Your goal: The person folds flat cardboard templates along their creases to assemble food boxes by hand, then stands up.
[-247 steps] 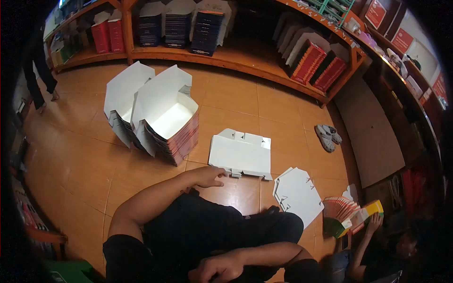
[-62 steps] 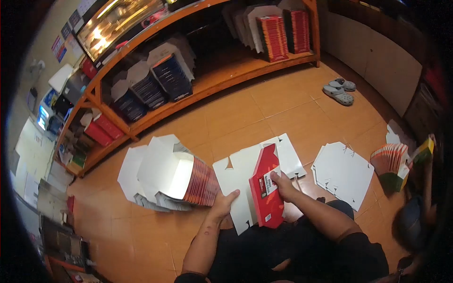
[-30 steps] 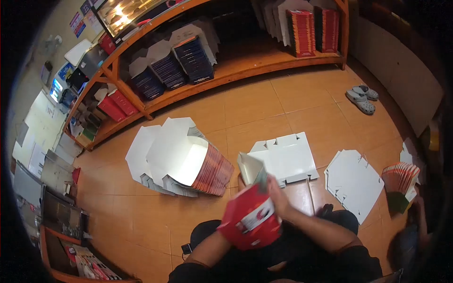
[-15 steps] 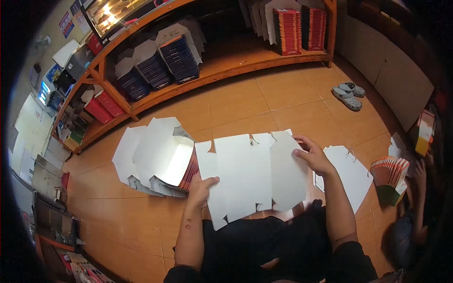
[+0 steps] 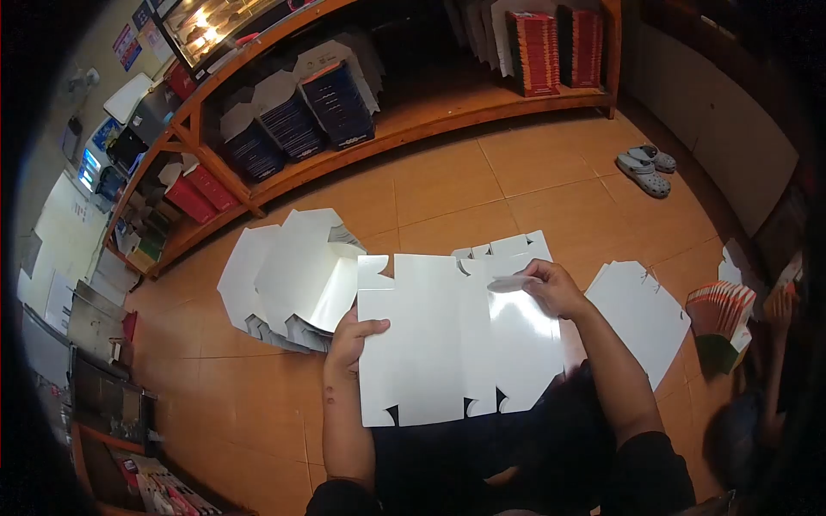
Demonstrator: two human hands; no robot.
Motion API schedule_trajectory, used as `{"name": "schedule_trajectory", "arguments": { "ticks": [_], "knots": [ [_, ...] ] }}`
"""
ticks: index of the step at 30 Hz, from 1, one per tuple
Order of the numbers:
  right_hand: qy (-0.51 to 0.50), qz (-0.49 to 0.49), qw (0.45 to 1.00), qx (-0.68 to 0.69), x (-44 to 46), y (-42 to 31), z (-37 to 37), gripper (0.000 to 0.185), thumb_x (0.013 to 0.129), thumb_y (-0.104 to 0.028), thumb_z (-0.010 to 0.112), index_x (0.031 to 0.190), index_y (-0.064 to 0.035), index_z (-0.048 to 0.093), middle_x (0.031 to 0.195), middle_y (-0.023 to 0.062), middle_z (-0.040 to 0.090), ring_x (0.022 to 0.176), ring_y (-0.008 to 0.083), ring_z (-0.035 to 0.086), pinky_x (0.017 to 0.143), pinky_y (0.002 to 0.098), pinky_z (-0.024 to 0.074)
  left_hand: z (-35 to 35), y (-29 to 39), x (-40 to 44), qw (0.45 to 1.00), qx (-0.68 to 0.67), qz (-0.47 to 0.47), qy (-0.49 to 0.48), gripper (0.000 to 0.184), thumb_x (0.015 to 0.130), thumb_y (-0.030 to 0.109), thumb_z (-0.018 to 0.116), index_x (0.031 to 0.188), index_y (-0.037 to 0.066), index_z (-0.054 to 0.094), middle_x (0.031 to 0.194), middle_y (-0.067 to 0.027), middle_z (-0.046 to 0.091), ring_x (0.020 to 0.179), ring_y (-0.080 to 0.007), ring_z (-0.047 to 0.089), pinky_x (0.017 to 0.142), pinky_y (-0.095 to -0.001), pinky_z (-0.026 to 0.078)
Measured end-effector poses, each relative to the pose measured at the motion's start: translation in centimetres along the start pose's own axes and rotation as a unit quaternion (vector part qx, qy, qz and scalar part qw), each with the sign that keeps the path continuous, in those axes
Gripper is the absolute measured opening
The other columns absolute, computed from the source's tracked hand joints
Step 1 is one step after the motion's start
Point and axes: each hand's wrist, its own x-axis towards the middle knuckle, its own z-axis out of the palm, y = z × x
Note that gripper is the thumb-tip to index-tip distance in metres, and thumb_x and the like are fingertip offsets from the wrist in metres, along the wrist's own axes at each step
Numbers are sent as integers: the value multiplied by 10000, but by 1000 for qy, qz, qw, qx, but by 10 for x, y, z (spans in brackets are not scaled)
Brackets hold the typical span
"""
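A white flat cardboard box blank (image 5: 430,344) with notched edges lies across my lap. My left hand (image 5: 348,342) grips its left edge, thumb on top and fingers underneath. At the blank's right part, my right hand (image 5: 555,291) pinches a raised white flap (image 5: 510,282) seen nearly edge-on. Behind the blank, a notched white card edge (image 5: 535,243) sticks out. Left of my left hand stands a nested stack of partly folded white boxes (image 5: 292,271). To the right of my right hand, flat white blanks (image 5: 638,314) lie on the floor.
A fanned stack of red-striped cartons (image 5: 721,311) lies at right, beside another person's hand (image 5: 781,308). A wooden shelf (image 5: 430,120) at the back holds dark blue stacks (image 5: 337,103) and red stacks (image 5: 538,56). Grey clogs (image 5: 644,172) rest on the tiled floor (image 5: 447,202).
My right hand has moved slightly left and down from the blank's right edge, and now holds a lifted flap. The blank has turned more squarely toward me. The view has shifted slightly.
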Motion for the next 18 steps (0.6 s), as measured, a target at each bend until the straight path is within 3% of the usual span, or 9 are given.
{"name": "schedule_trajectory", "arguments": {
  "ticks": [3,6,9,12,13,14,16,17,18],
  "knots": [
    [-16,-57,998,2,1,4,11,186,842,77,542,992,-18,598,1099,97,642,1023,156,591,851,288,472,2,3,0,999,-11,-29,-12,612,715,-30,615,1307,-35,460,1205,-157,580,1107,-268,571,961,-374,449],
    [-52,-108,988,-98,-7,-5,17,234,799,52,550,1023,-7,587,1123,142,645,1048,213,608,875,310,474,9,7,-2,999,-8,-29,-14,573,720,-23,621,1276,-58,485,1166,-167,601,1057,-263,598,938,-362,464],
    [-75,-98,949,-289,-19,-14,26,395,722,-37,560,1116,-34,555,1004,183,642,975,277,619,845,347,486,7,8,-2,997,57,-56,6,538,727,-23,623,1249,-74,502,1105,-169,629,982,-251,630,894,-339,488],
    [-111,19,958,-265,-14,-12,22,428,713,-34,554,1142,-45,551,1042,170,622,977,268,608,840,347,483,7,6,-3,995,81,-62,5,508,744,-17,630,1236,-71,515,1070,-161,642,918,-229,647,851,-317,502],
    [-109,58,975,-183,-14,-8,20,445,719,-24,531,1163,-40,551,1060,162,624,964,277,611,857,355,475,10,9,-5,995,74,-65,-1,485,754,-10,635,1223,-70,526,1057,-153,647,903,-217,648,841,-310,503],
    [-109,59,975,-182,-12,2,19,445,719,-24,531,1163,-40,551,1060,162,624,964,277,611,857,355,475,13,12,-6,995,68,-67,-8,463,764,-3,639,1210,-69,536,1044,-145,653,888,-206,649,830,-304,503],
    [-188,-60,967,-164,-7,20,19,449,739,-24,497,1185,-47,548,1075,152,635,971,286,616,877,365,470,11,7,-1,994,90,-59,-10,442,770,4,643,1195,-67,546,1030,-139,656,877,-199,648,818,-300,505],
    [-181,-71,954,-229,-10,18,26,404,830,-105,519,1230,-54,537,1148,182,617,1061,313,594,930,374,447,9,4,1,992,112,-52,-11,421,776,11,646,1181,-66,556,1016,-133,660,865,-193,648,807,-297,506],
    [-181,-71,954,-227,-13,18,33,404,830,-105,519,1230,-54,537,1148,182,617,1061,313,594,930,374,447,7,2,2,992,113,-52,-10,421,776,11,646,1181,-66,556,1016,-133,660,865,-193,648,807,-297,506]
  ]
}}
